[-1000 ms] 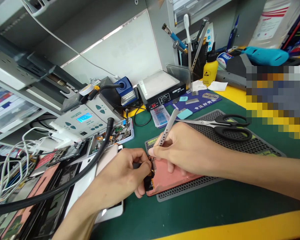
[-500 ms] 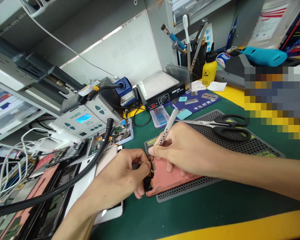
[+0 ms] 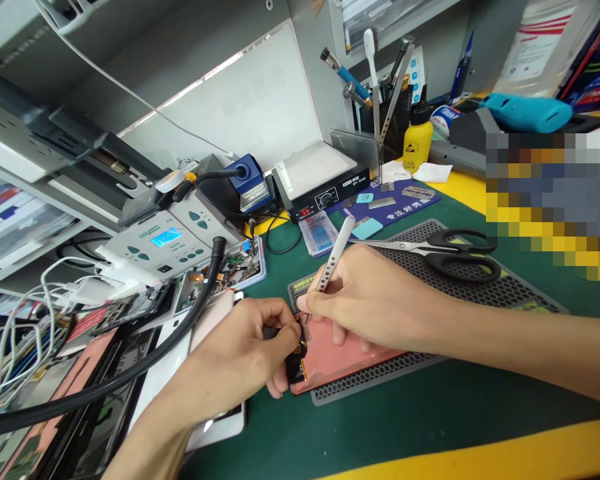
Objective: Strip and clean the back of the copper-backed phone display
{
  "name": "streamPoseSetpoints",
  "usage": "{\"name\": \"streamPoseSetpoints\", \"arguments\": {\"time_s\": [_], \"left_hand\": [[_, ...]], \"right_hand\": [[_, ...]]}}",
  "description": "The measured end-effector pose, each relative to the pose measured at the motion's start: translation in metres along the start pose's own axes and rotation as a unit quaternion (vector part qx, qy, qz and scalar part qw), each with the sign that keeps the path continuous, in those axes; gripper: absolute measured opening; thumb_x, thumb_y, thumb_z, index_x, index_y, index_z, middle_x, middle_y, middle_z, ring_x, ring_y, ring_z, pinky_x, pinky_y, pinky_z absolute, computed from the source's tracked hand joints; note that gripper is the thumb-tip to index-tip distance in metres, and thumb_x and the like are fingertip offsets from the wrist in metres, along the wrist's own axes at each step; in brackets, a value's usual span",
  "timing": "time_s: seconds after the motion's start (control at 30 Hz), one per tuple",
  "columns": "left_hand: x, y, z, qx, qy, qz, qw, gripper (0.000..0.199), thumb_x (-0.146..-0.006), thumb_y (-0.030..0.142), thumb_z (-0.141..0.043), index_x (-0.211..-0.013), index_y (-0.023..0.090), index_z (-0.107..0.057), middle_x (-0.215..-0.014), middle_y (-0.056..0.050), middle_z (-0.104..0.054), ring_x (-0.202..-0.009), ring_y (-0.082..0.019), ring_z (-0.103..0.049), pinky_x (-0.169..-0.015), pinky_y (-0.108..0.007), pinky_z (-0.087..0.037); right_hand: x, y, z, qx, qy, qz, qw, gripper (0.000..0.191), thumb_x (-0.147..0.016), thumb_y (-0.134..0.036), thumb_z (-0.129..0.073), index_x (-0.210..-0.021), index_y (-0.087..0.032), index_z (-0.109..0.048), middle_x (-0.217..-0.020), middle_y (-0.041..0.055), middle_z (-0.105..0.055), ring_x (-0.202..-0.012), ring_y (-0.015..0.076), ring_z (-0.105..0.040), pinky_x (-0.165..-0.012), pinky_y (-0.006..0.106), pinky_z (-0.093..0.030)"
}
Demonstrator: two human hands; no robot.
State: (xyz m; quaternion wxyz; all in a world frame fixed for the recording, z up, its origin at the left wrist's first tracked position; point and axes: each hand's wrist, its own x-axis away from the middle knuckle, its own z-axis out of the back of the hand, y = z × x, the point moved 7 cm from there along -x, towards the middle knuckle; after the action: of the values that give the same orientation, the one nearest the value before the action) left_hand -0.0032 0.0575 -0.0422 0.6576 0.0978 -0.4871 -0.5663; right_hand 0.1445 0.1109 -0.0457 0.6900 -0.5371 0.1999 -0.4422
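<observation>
A flat panel with a pink-red face and a dark edge lies on the grey honeycomb mat. My left hand is closed at its left end, thumb and fingertips pinching a black flexible piece with gold-coloured edges; the fingers partly cover it. Held like a pen in my right hand are silver tweezers with a row of holes. Their tips point down at the panel's upper left corner, close to my left fingertips, and are mostly hidden by my fingers.
Black-handled scissors lie on the mat beyond my right hand. A black hose curves past my left wrist, over white-framed phones. A hot-air station, a heating plate and a yellow bottle stand behind.
Both hands keep almost the same position and grip. The whole view has shifted very slightly.
</observation>
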Motion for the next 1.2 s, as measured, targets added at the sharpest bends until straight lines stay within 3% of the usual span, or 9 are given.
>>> {"name": "streamPoseSetpoints", "arguments": {"time_s": [0.13,0.3,0.47,0.87,1.2], "left_hand": [[0.0006,-0.0015,0.0002,0.0,0.0,0.004,1.0,0.016,-0.09,0.029,-0.057,-0.076,0.021,-0.055,-0.05,0.003,-0.065,-0.05,-0.015,-0.064,-0.053,-0.023,-0.045],[0.0003,-0.0004,-0.0001,0.001,-0.001,-0.001,1.0,0.016,-0.09,0.028,-0.056,-0.076,0.021,-0.056,-0.051,0.003,-0.065,-0.05,-0.014,-0.064,-0.054,-0.022,-0.046],[0.0006,0.0021,-0.0005,0.0,-0.002,0.002,1.0,0.016,-0.091,0.028,-0.056,-0.076,0.021,-0.055,-0.051,0.003,-0.065,-0.051,-0.014,-0.064,-0.054,-0.022,-0.046],[0.0003,0.0019,-0.0001,-0.009,-0.001,0.0,1.0,0.016,-0.091,0.027,-0.055,-0.076,0.02,-0.055,-0.051,0.003,-0.065,-0.05,-0.014,-0.063,-0.054,-0.022,-0.045],[-0.0008,0.0027,-0.0003,-0.009,-0.003,0.002,1.0,0.016,-0.091,0.028,-0.056,-0.076,0.02,-0.055,-0.051,0.003,-0.065,-0.05,-0.014,-0.063,-0.054,-0.022,-0.045]], "right_hand": [[0.0009,0.0008,-0.0007,-0.004,-0.006,0.004,1.0,0.035,-0.086,-0.034,-0.059,-0.054,-0.019,-0.06,-0.043,-0.002,-0.06,-0.031,0.0089,-0.052,-0.028,0.016,-0.036],[0.0008,0.0005,-0.0014,-0.007,0.001,-0.002,1.0,0.037,-0.083,-0.037,-0.062,-0.05,-0.02,-0.058,-0.037,-0.0033,-0.053,-0.03,0.0099,-0.051,-0.028,0.017,-0.036],[0.0009,-0.0017,-0.0012,-0.004,-0.008,0.003,1.0,0.034,-0.084,-0.033,-0.061,-0.054,-0.019,-0.058,-0.045,-0.0007,-0.061,-0.033,0.0102,-0.052,-0.03,0.02,-0.036],[-0.0002,-0.0008,-0.0018,-0.009,0.005,-0.004,1.0,0.037,-0.084,-0.038,-0.062,-0.052,-0.02,-0.057,-0.038,-0.0029,-0.052,-0.031,0.0109,-0.049,-0.03,0.021,-0.035],[0.0014,-0.0012,-0.002,-0.009,-0.001,0.004,1.0,0.035,-0.084,-0.036,-0.061,-0.053,-0.02,-0.058,-0.041,-0.0017,-0.056,-0.032,0.0114,-0.05,-0.032,0.023,-0.037]]}}
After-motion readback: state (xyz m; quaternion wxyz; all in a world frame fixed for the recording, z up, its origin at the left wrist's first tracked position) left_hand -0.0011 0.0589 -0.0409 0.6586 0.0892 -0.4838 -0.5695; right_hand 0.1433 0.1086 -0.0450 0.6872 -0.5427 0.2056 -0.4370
